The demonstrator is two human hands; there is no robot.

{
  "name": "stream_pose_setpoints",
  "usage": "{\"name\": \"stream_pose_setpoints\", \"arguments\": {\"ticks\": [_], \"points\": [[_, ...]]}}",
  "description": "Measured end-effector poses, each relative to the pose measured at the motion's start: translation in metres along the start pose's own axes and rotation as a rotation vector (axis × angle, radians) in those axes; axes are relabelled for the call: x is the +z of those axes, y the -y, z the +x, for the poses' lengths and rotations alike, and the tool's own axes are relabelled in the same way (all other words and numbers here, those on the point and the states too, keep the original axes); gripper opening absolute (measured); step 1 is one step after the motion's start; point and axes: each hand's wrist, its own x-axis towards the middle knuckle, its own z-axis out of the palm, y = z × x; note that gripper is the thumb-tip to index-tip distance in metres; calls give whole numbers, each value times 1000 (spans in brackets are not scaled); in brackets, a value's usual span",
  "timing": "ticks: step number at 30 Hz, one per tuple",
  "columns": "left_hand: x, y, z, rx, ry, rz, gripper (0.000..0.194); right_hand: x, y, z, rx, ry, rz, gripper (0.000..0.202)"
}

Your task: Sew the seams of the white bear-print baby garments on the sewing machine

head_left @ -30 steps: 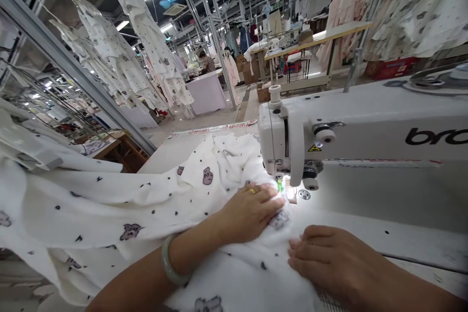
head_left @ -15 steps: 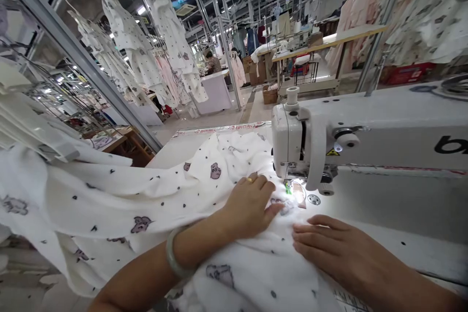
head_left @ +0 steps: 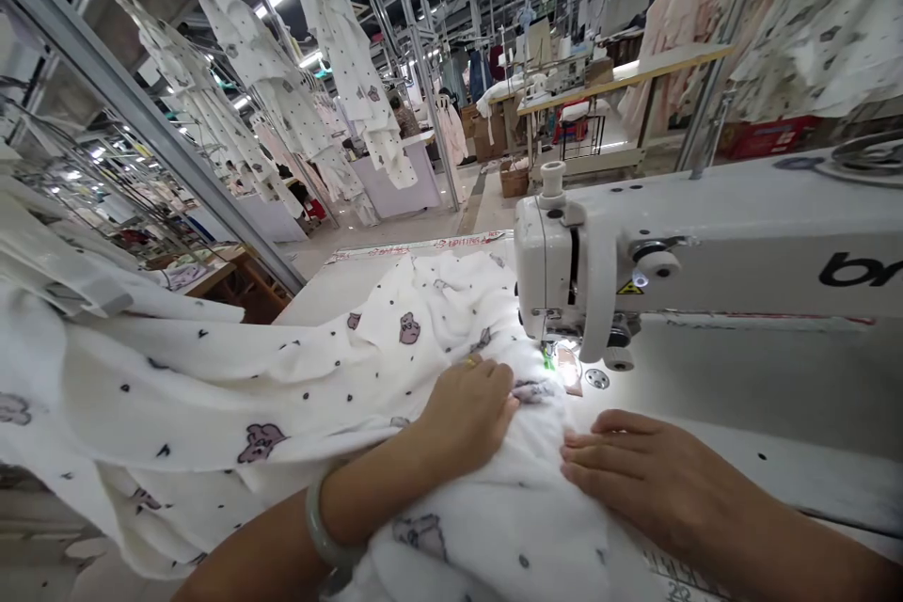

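Left fingers (head_left: 502, 384) curl on fabric (head_left: 339, 381), right fingers (head_left: 603, 459) lie straighter; whether either grips is hidden

The sewing machine (head_left: 734, 249) has a smooth, glossy white casing, with a shiny metal disc (head_left: 596, 379) just below its head. Left of the machine spreads soft, matt, slightly fuzzy cloth (head_left: 226, 376); beyond it stand a wood-edged bench (head_left: 635, 78) and a smooth grey metal rail (head_left: 151, 122).
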Motion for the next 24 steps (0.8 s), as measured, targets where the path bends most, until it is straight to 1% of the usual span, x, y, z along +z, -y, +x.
{"name": "stream_pose_setpoints", "arguments": {"ticks": [1,3,4,5,7,10,14,18,22,24], "points": [[4,2,0,76,-67,7,6,0,1,2,2,23,21,33],[11,5,2,248,-169,15,24,-1,1,4,2,59,40,34],[13,7,3,333,-180,16,31,-2,2,5,8,65,36,34],[14,9,4,403,-162,14,35,-3,2,5,14,69,31,35],[16,12,7,471,-89,-5,39,-5,2,5,13,64,27,35],[16,14,14,454,-20,-54,44,-7,1,6,29,58,23,35],[14,20,28,448,28,-108,46,-4,-5,8,67,35,-35,34],[10,29,44,478,49,-112,45,3,-12,11,119,4,-70,31],[8,37,57,477,58,-109,36,9,-16,15,169,-4,-77,33],[9,41,62,476,50,-120,35,10,-18,15,174,-14,-87,34]]}}
